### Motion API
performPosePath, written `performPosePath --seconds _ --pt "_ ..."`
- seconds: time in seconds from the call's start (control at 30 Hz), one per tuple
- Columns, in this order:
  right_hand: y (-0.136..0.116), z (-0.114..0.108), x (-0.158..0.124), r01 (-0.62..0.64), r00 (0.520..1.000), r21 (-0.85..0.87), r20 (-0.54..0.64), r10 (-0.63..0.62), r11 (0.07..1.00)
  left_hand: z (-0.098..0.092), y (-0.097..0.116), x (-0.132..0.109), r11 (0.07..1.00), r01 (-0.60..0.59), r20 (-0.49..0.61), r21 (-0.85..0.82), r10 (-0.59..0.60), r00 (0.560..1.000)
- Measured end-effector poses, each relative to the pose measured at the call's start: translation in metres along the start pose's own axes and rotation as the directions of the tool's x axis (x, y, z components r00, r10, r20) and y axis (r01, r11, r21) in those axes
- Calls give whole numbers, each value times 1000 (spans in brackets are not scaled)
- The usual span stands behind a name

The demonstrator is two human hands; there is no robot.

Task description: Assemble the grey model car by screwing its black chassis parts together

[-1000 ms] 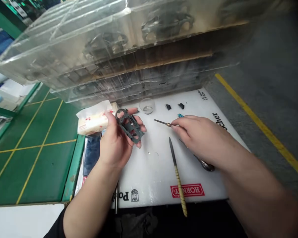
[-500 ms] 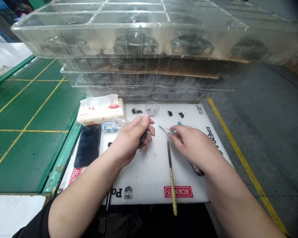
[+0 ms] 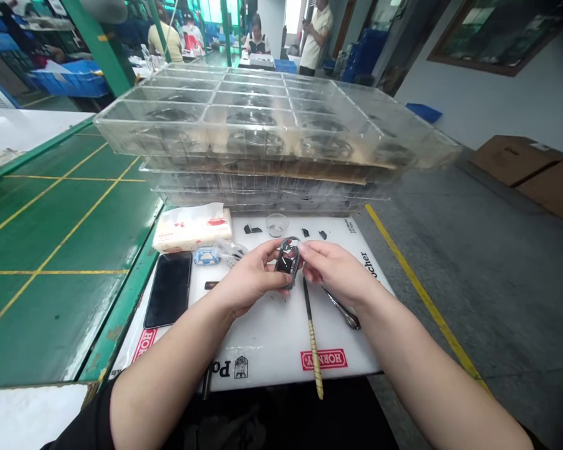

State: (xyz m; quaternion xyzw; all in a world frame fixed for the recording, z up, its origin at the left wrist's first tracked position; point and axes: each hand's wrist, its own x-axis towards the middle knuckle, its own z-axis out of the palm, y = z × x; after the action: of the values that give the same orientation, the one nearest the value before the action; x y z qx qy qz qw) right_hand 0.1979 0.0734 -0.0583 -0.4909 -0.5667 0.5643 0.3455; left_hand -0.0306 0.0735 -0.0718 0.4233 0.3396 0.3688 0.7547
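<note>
Head view, black plastic frame (image 3: 286, 264), between left hand (image 3: 251, 277), right hand (image 3: 334, 272)

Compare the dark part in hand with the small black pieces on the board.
The dark part is larger than the small black pieces. It is an open frame; they look solid. It sits between the left hand and right hand; they lie on the board. Both are dark.

A black sleeve (image 3: 77, 428) covers the left arm at the 7 o'clock edge of the view. A dark sleeve edge (image 3: 528, 432) appears on the right arm at 5 o'clock. Beyond these, the left forearm (image 3: 169, 390) and right forearm (image 3: 434, 369) are uncovered. The left hand (image 3: 251, 275) and right hand (image 3: 335, 272) are bare, with short fingernails.
</note>
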Motion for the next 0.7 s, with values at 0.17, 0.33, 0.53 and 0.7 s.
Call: performPosePath --seconds 0.17,0.33,0.53,0.7 --pt "-15 -6 12 7 1000 -29 -24 -8 1000 -2 -3 2 995 -94 -68 -26 92 993" --pt "-13 -8 22 28 1000 14 1 -28 1000 -4 0 2 994 -104 -83 -30 101 991" --pt "-1 -8 14 43 999 105 2 -44 994 -2 -1 0 999 -31 -53 -45 29 998" --pt "0 -14 7 31 998 130 53 -39 991 -2 -1 -4 999 -1 -48 -39 -1 999"
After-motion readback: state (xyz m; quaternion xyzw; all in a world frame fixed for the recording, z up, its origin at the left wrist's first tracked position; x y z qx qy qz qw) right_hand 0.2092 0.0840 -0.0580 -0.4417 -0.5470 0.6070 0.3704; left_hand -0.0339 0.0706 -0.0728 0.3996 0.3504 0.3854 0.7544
